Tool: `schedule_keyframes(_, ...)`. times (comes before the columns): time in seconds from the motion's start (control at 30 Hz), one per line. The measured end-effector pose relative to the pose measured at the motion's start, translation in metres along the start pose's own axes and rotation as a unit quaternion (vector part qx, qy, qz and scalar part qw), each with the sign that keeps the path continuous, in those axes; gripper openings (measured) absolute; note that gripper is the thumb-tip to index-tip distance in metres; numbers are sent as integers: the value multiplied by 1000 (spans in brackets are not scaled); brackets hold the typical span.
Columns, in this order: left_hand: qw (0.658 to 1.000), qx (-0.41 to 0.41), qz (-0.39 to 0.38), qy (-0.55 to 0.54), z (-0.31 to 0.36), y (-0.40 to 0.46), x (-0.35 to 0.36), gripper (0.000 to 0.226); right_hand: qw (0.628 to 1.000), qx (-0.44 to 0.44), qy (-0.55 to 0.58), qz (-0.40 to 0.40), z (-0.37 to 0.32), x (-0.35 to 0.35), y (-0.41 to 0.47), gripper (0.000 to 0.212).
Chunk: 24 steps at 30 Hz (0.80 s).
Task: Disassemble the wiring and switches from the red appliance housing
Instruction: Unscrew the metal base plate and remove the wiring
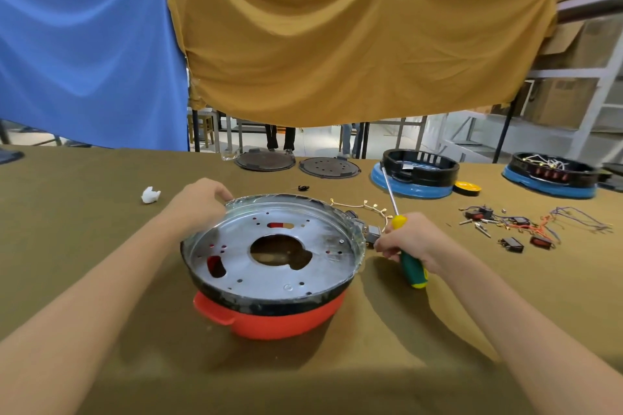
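The red appliance housing (276, 320) stands tilted on the table, its black rim and silver metal plate (269, 263) facing me. My left hand (199, 202) grips the far left rim. My right hand (411, 239) holds a green and yellow screwdriver (409, 266), shaft pointing up and away. Its fingertips sit by the dark switches (369, 232) at the housing's right side. A yellowish wire with terminals (364, 207) lies behind the rim.
Removed switches, screws and loose wires (526, 226) lie to the right. Two dark round plates (293, 163), two blue-and-black housings (418, 175) (553, 175) and a yellow tape roll (467, 187) sit at the back. A white crumpled scrap (150, 195) lies left.
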<state>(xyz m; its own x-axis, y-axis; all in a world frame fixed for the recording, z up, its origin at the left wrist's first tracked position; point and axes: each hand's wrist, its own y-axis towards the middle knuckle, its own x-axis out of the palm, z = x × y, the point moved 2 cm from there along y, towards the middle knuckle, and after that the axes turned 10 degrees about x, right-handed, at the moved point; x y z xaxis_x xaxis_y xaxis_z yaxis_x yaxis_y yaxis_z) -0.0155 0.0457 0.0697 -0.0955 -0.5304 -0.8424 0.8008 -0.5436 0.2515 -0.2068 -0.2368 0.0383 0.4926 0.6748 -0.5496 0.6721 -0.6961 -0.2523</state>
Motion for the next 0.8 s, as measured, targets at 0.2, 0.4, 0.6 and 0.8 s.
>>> schedule_keyframes(0.2,998,-27,9,-60,-1,-14,1,21,996,44,-82,16,-2,2,5,15)
schedule_keyframes(0.4,981,-69,-18,-178,0,-29,3,16,999,18,35,-2,2,-11,0,14)
schedule_keyframes(0.6,965,-98,-112,-216,3,-39,5,20,980,8,135,-143,-10,-2,-20,19)
schedule_keyframes(0.8,958,-86,-51,-268,14,-38,-19,16,990,-60,110,-63,-42,-18,-15,22)
